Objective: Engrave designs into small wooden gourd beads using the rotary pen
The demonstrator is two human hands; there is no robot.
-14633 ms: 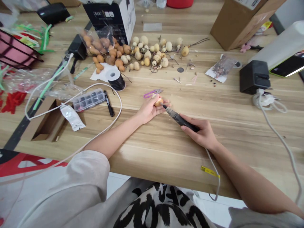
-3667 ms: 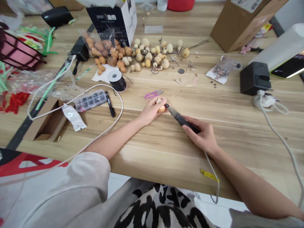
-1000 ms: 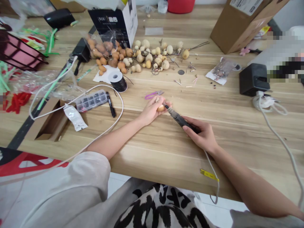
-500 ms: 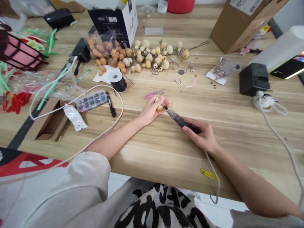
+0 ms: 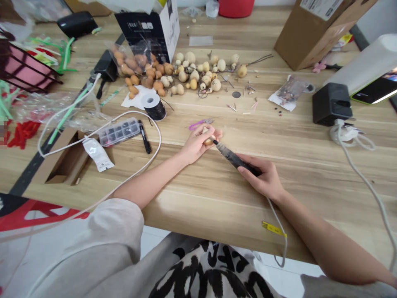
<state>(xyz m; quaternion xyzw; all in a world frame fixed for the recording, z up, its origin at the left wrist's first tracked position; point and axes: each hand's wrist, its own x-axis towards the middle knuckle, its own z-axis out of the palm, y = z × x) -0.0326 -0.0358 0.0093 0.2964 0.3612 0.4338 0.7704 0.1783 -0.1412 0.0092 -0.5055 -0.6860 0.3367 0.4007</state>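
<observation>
Over the middle of the table, my left hand point(image 5: 197, 142) is closed round a small tan gourd point(image 5: 208, 141), partly hidden by the fingers. My right hand point(image 5: 263, 174) grips a dark, corded rotary tool point(image 5: 232, 157) like a pen grinder. Its tip points up and left and meets the gourd's side, or comes very close to it. A pale cord point(image 5: 279, 219) with a yellow tag point(image 5: 273, 228) trails from the tool over the table's front edge. Just beyond my left hand lie purple-handled thread snips point(image 5: 200, 123).
Several pale gourds point(image 5: 198, 74) and browner gourds point(image 5: 151, 72) are heaped at the back. Left of my arm are a black thread spool point(image 5: 155, 108), a compartment box point(image 5: 119, 132), a marker point(image 5: 144, 137) and a looping white cable point(image 5: 160, 136). A black adapter point(image 5: 331, 103) stands at right.
The rotary tool's tip has shifted very slightly left against the gourd. Both hands keep their grip, and everything else stays where it was.
</observation>
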